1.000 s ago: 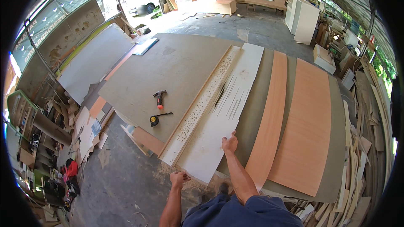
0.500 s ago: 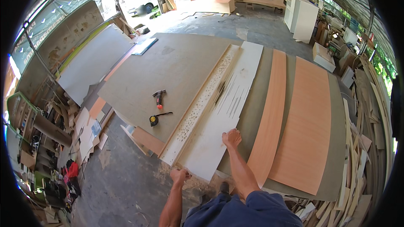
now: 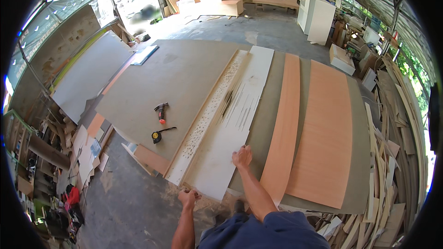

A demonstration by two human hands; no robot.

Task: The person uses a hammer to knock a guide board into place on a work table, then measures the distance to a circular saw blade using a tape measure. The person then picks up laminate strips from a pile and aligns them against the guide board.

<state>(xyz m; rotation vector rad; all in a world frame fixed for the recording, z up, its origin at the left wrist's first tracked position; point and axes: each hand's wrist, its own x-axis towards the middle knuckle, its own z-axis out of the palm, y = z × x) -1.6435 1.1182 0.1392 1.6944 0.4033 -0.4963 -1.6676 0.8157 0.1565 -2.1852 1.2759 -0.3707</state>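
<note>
A long white board with several dark slots cut in its middle lies on the large grey-brown sheet. My right hand is closed at the board's right edge, toward the near end, with its fingers curled over the rim. At the board's near left corner my left hand is also closed, fingers pinched; what they hold there is too small to make out. Along the board's left side runs a narrow strip dotted with many holes and edged in brown. A hammer and a yellow-black tape measure rest left of it.
Two orange-brown wood panels, a narrow one and a wide one, lie to the right on the sheet. Wood offcuts pile up beyond its right edge. A white cabinet stands at the back right.
The whole view has shifted, so the scene sits a little farther left. Both hands stay at about the same places on the white board.
</note>
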